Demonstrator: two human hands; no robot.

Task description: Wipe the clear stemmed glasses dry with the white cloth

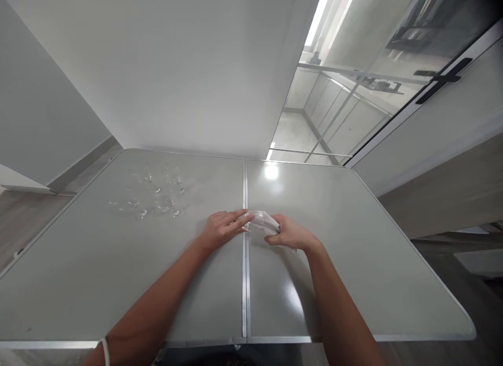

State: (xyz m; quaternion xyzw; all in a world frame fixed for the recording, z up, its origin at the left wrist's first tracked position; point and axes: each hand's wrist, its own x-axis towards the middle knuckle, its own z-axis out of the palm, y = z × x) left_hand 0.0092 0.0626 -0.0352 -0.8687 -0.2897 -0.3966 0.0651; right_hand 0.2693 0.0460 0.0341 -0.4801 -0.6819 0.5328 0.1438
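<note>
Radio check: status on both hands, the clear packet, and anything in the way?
Right hand gripping clear packet. Left hand at packet's other end. Small clear pieces scattered on table, off left, apart from both hands.

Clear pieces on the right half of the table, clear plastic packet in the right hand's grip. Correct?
Wrong half: the head view shows the clear pieces on the left half of the table. The clear plastic packet is in the right hand's grip.
</note>
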